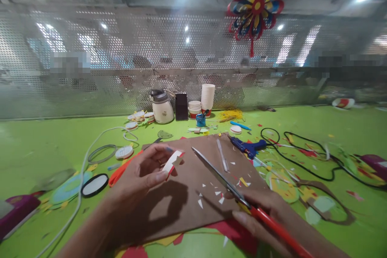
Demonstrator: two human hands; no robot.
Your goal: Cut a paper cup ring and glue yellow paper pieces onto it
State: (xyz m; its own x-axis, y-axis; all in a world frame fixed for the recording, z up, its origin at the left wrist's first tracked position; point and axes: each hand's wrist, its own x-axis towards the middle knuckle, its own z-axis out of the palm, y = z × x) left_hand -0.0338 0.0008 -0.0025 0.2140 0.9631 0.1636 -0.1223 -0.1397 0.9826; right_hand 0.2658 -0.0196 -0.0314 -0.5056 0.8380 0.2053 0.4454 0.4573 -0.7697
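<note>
Between the thumb and fingers of my left hand (152, 169) is a small piece of paper (171, 163), white on one face with red edges and notched along one side. My right hand (256, 213) grips a pair of scissors (222, 181) with long metal blades and red handles. The blades look closed and point up and left, a short way right of the paper. Beneath both hands lies a brown cardboard sheet (181, 213), scattered with small white and red paper scraps (221, 200).
A blue hot glue gun (248, 146) and a white pen-like stick (223, 155) rest on the cardboard. Black cable (314, 141) loops at right; a white cable (81, 181) runs at left. Behind stand a kettle (163, 111), phone (182, 107) and paper cups (208, 98). A paper flower (256, 6) hangs above.
</note>
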